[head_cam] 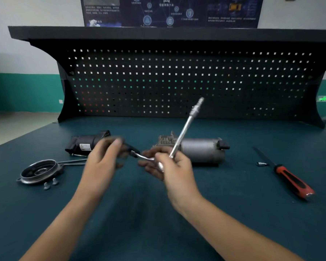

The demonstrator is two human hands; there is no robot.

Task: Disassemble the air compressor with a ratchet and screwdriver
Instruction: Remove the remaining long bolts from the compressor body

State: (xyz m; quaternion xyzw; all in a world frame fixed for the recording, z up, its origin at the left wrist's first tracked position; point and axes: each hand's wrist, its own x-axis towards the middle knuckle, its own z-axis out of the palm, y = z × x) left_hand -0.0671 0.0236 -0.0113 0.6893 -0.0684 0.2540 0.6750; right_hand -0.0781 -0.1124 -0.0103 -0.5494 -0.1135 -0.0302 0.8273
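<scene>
My right hand (166,164) grips the head end of a silver ratchet (145,157), whose long extension bar (186,125) sticks up and to the right. My left hand (104,157) curls round the ratchet's dark handle (130,149), blurred by motion. Behind my hands lies the grey air compressor motor body (201,150) on the green bench top. A black compressor part (85,145) lies at the left. A removed round metal end cover (40,171) sits at the front left with two loose bolts (50,183) beside it. A red and black screwdriver (288,178) lies at the right.
Two long thin rods (73,162) lie beside the end cover. A small socket bit (261,163) rests near the screwdriver's tip. A black pegboard (177,81) with a shelf on top closes off the back of the bench.
</scene>
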